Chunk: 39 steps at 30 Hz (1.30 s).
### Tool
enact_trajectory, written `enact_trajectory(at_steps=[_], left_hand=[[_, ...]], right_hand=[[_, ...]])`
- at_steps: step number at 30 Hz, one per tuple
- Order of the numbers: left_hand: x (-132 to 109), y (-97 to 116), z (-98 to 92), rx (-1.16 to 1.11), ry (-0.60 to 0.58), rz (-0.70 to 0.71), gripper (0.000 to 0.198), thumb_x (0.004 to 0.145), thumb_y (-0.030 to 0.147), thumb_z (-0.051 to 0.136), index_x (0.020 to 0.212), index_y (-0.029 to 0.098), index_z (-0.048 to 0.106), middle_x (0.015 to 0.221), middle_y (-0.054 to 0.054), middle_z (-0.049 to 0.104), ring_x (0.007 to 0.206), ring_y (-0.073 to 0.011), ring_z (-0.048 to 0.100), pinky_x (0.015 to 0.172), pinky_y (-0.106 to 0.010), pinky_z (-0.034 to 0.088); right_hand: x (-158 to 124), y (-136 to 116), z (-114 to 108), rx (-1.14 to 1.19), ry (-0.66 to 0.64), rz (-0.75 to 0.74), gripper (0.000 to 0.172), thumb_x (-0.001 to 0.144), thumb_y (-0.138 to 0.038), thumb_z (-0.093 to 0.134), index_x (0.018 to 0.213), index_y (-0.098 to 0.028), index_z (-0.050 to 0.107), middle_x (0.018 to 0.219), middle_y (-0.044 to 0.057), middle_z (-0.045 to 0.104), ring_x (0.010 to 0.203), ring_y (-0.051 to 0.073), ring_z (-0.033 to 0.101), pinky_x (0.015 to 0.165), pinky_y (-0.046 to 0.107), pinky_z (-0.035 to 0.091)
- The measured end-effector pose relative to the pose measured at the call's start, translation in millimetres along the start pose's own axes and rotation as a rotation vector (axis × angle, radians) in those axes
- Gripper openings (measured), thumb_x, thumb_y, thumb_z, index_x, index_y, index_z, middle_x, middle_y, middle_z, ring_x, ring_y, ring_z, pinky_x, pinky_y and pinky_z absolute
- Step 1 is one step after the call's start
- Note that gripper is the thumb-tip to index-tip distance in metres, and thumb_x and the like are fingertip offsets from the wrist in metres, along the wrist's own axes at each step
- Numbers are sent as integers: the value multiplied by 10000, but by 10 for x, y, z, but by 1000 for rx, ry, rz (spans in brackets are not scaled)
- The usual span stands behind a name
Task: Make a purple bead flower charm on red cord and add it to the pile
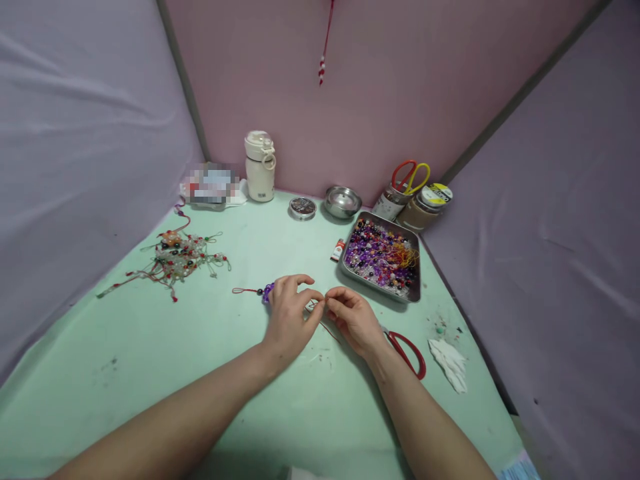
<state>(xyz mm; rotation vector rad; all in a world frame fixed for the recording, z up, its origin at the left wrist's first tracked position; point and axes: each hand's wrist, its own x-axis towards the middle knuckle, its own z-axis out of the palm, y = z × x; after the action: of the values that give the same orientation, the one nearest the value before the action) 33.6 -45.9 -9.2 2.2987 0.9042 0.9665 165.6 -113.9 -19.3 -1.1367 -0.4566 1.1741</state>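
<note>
My left hand (290, 313) is over the middle of the table, thumb and index finger pinched on a thin red cord (330, 331). Facing it, my right hand (356, 321) pinches the cord too, the fingertips of both hands almost meeting. What lies right between the tips is too small to make out. A purple beaded ornament (267, 293) with a dark bead and a red loop at its far end lies under my left hand, partly hidden. Beneath my right wrist rest red-handled scissors (411, 353), their blades mostly covered.
A metal tray (383, 293) of mixed beads stands at the right, beside a small lighter (337, 250). Finished-looking beaded strings (183, 257) lie heaped at the left. Along the back are a white bottle (261, 170), a steel bowl (343, 201) and jars (425, 210). A white glove-like cloth (449, 365) lies right.
</note>
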Motion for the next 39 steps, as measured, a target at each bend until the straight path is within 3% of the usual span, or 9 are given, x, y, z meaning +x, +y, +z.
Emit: enact_trajectory(at_steps=[39], left_hand=[[1, 7, -3, -3, -5, -6, 105, 842, 203, 605, 801, 248, 692, 1105, -50, 592, 1074, -248, 449, 940, -444, 367]], right_hand=[[-13, -17, 6, -7, 4, -7, 220, 611, -258, 836, 754, -199, 679, 686, -31, 580, 606, 87, 451, 606, 249, 358]])
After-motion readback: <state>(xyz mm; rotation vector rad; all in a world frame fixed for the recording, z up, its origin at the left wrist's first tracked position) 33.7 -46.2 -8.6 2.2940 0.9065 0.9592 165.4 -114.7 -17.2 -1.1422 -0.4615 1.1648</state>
